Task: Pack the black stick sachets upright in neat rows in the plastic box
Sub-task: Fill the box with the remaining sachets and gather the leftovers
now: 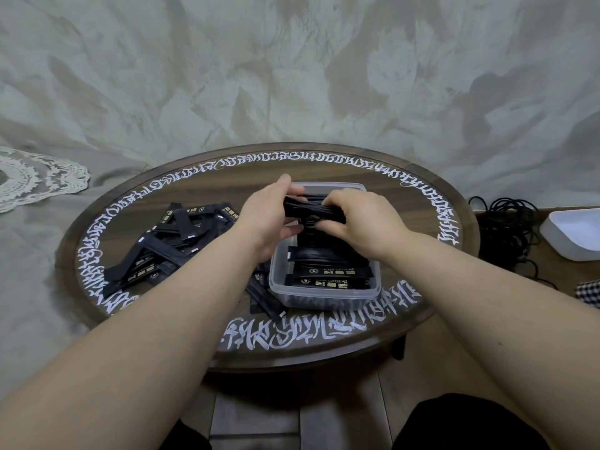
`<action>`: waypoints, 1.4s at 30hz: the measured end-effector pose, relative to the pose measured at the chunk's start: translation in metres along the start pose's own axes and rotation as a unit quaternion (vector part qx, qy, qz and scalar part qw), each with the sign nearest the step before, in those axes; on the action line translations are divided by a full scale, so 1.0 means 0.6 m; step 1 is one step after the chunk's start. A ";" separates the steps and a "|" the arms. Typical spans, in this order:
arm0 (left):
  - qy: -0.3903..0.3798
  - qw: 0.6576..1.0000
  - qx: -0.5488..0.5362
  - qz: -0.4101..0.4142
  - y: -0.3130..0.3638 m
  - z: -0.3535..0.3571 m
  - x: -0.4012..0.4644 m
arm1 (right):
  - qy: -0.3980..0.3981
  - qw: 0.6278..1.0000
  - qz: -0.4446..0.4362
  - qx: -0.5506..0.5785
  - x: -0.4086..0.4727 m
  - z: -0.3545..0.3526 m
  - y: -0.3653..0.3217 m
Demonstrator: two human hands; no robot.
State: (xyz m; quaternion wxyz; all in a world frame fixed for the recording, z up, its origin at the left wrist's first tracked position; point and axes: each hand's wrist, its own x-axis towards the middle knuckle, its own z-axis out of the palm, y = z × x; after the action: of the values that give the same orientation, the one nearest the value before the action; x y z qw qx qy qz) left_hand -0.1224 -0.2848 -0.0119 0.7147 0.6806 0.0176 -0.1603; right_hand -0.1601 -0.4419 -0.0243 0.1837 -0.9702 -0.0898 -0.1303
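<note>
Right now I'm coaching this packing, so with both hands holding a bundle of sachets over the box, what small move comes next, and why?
Probably lower the bundle of black stick sachets, held by the left hand and right hand, into the far end of the clear plastic box. The sachets already inside fill its near part, and the bundle hangs right above the box.

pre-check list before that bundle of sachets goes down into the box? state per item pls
1. Bundle of sachets held at both ends, left hand and right hand: ok.
2. Bundle above the plastic box: ok.
3. Free space in box under the hands: cannot tell, hidden.
4. Sachets already in box in neat rows: ok near the front.
5. Loose pile left on the table: not ok, still unpacked.
</note>
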 end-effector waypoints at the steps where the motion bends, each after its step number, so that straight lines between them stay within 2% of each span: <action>1: -0.015 1.000 0.013 -0.006 -0.002 -0.001 -0.001 | 0.001 1.000 -0.004 -0.020 0.001 0.000 -0.001; 5: -0.074 0.987 0.138 0.022 -0.011 -0.004 -0.005 | 0.008 0.996 0.008 -0.087 0.006 -0.006 -0.006; 8: -0.061 0.982 0.172 0.050 -0.013 -0.007 -0.004 | 0.016 0.995 0.026 -0.093 0.008 -0.007 -0.006; 12: -0.036 0.992 0.097 0.068 -0.011 -0.012 0.000 | 0.041 0.997 0.010 -0.059 0.002 -0.003 -0.003; 19: -0.038 0.999 -0.023 0.018 -0.010 -0.011 -0.001 | 0.067 0.993 -0.071 -0.063 -0.013 0.008 0.004; 23: -0.084 0.996 0.021 -0.009 -0.014 -0.001 -0.006 | 0.026 0.996 -0.038 -0.074 -0.006 0.004 -0.005; 26: -0.060 0.997 0.045 0.010 -0.017 0.001 -0.005 | 0.031 0.997 -0.033 -0.068 0.002 0.000 -0.011; 31: 0.001 0.999 -0.026 0.019 -0.010 -0.004 0.005 | 0.053 0.997 -0.051 -0.008 -0.002 0.005 0.001; 35: -0.008 0.998 -0.063 0.004 -0.008 -0.005 0.000 | 0.041 0.999 -0.026 -0.021 -0.009 0.012 0.011; 39: -0.034 0.998 -0.045 -0.004 -0.012 0.003 -0.005 | 0.035 0.998 -0.017 0.042 -0.003 0.022 0.007; 42: -0.005 0.999 -0.043 0.012 -0.017 0.001 -0.002 | 0.036 0.997 -0.020 0.072 0.003 0.024 0.004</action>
State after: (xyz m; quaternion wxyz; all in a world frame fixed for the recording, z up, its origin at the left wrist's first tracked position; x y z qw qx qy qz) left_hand -0.1264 -0.2852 -0.0213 0.7451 0.6487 0.0127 -0.1542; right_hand -0.1548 -0.4382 -0.0375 0.2536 -0.9470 -0.1121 -0.1619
